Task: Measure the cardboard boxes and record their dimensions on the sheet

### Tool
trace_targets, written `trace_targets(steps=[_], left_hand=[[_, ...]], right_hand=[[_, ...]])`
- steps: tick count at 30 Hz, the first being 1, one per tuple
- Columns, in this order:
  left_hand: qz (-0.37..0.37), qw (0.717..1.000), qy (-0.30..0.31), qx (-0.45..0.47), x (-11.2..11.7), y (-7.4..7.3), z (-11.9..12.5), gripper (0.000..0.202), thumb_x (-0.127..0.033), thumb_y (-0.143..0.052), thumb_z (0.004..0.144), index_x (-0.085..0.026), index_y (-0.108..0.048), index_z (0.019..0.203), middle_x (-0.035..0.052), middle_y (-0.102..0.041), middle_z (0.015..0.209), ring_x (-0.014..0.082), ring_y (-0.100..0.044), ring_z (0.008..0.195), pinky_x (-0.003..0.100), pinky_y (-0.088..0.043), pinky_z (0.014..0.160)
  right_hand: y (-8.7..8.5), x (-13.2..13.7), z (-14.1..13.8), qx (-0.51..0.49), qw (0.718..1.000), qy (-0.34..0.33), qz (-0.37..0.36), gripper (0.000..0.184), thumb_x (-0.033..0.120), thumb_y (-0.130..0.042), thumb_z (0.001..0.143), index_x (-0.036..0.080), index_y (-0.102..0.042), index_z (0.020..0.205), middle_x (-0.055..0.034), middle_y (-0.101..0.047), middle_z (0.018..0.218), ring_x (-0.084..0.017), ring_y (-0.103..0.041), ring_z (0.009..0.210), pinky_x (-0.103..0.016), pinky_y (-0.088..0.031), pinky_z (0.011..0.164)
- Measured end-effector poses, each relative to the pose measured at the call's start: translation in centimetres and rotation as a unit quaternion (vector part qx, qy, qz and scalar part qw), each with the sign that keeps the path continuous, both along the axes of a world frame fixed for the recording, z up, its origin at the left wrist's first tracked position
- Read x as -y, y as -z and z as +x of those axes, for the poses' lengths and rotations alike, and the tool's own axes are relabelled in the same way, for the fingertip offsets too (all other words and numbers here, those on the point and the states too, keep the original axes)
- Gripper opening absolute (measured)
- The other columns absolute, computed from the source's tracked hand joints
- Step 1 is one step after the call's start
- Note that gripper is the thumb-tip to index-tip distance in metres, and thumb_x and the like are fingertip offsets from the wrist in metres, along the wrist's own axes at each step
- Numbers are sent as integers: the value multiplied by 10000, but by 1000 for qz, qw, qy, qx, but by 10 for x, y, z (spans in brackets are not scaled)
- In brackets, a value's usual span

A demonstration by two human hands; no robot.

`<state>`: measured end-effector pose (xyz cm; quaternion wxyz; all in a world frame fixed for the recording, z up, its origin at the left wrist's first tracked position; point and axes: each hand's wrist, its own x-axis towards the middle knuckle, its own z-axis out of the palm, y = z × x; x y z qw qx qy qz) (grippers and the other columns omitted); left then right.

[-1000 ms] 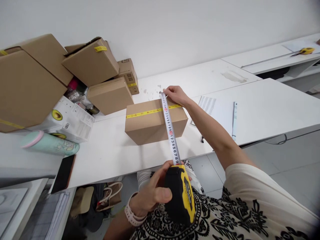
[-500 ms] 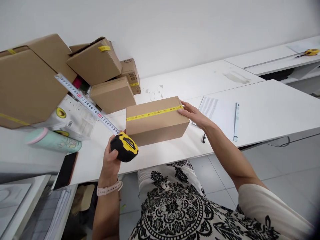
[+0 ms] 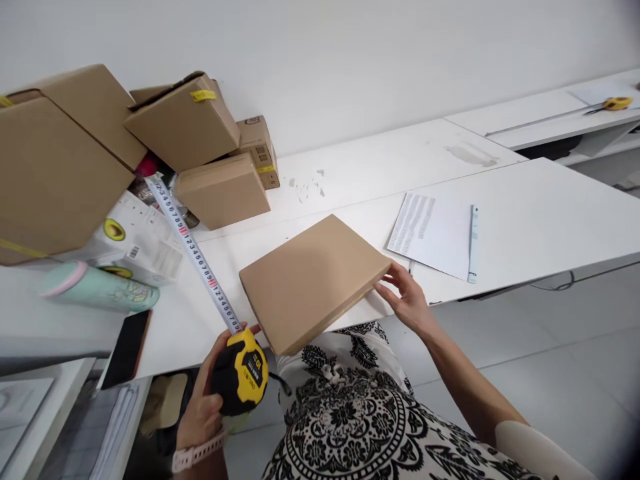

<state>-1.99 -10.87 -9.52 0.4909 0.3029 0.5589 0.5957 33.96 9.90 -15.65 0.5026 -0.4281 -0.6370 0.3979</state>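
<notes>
My left hand (image 3: 203,400) is closed around a yellow and black tape measure (image 3: 245,373), whose white blade (image 3: 200,260) sticks out toward the stacked boxes. A fingertip of that hand reaches to the near left corner of a brown cardboard box (image 3: 315,280). The box is tipped toward me over the table's front edge, its broad plain face up. Only a bit of its yellow tape shows at the lower right edge. My right hand (image 3: 405,297) grips the box's right corner, thumb below and fingers behind it.
Several cardboard boxes (image 3: 183,123) are stacked at the back left, near a mint bottle (image 3: 100,287) and a black phone (image 3: 127,348). Papers (image 3: 435,233) lie to the right on the white table (image 3: 540,220). Another tape measure (image 3: 617,103) rests at the far right.
The box has turned over from its taped side to a plain broad face and come nearer to me. The tape measure has moved down, its blade now steeper. Both hands are lower.
</notes>
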Motion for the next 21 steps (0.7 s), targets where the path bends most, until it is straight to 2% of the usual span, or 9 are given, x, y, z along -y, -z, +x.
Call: trace_targets(steps=[2,4,6,9,12,14,16,18,21], left_hand=[[-4,1000,-1,19,-7,-1,-2,935,-622,-846,638,-315,-552,1471,102,-488,1611,455,-448,1457,515,-579,1014],[-8,999,13,30,-19,-2,-2,960,-591,-859,635,-295,-534,1488,110,-466,1621,442,-499,1417,468,-596,982],[-3,999,41,24,-37,-3,-2,1006,-590,-879,594,-271,-535,1485,128,-511,1575,435,-561,1352,447,-606,950],[28,996,71,-44,-65,-9,-7,1015,-566,-927,521,-239,-584,1419,143,-594,1477,421,-600,1296,435,-594,960],[48,987,95,-123,-71,-23,-18,997,-495,-945,526,-236,-579,1416,161,-588,1484,406,-628,1248,410,-600,919],[35,977,144,-156,-60,-34,-24,1037,-462,-943,533,-247,-548,1467,168,-603,1470,417,-650,1207,420,-615,867],[24,955,213,-204,-47,-46,-24,1041,-446,-942,526,-269,-564,1479,154,-645,1426,435,-651,1211,466,-609,905],[39,912,300,-279,-41,-55,-16,1026,-427,-945,499,-306,-604,1459,125,-692,1374,440,-656,1211,518,-574,993],[87,827,421,-363,-49,-63,6,1054,-414,-938,469,-353,-600,1466,84,-720,1352,416,-704,1141,541,-548,1037]], right_hand=[[7,-3,-7,-1,1000,13,-4,520,467,-707,913,317,-598,1399,-85,-674,1344,-294,-661,1212,-568,-557,1070],[10,-6,-15,-4,1000,31,-3,486,475,-704,910,295,-623,1354,-87,-696,1299,-289,-671,1183,-562,-571,1047],[11,-5,-22,-4,999,50,1,475,479,-709,898,277,-632,1321,-95,-705,1270,-287,-678,1154,-556,-586,1016],[10,0,-28,-2,996,84,0,492,496,-730,867,260,-634,1288,-106,-708,1219,-290,-676,1123,-548,-602,967],[-1,7,-25,-17,991,129,-6,476,490,-698,890,277,-619,1308,-111,-692,1237,-292,-663,1130,-551,-594,958],[-20,9,-18,-36,986,159,18,455,468,-634,937,316,-588,1363,-112,-661,1315,-302,-643,1176,-574,-568,986],[-50,11,-8,-55,980,179,73,473,468,-552,978,381,-523,1442,-98,-603,1424,-326,-602,1266,-612,-533,1021],[-86,11,0,-73,969,189,139,501,507,-445,1008,460,-435,1506,-55,-523,1533,-352,-525,1386,-650,-495,1058],[-138,9,6,-78,955,205,199,510,551,-272,1030,539,-377,1529,59,-427,1629,-345,-383,1521,-658,-403,1164]])
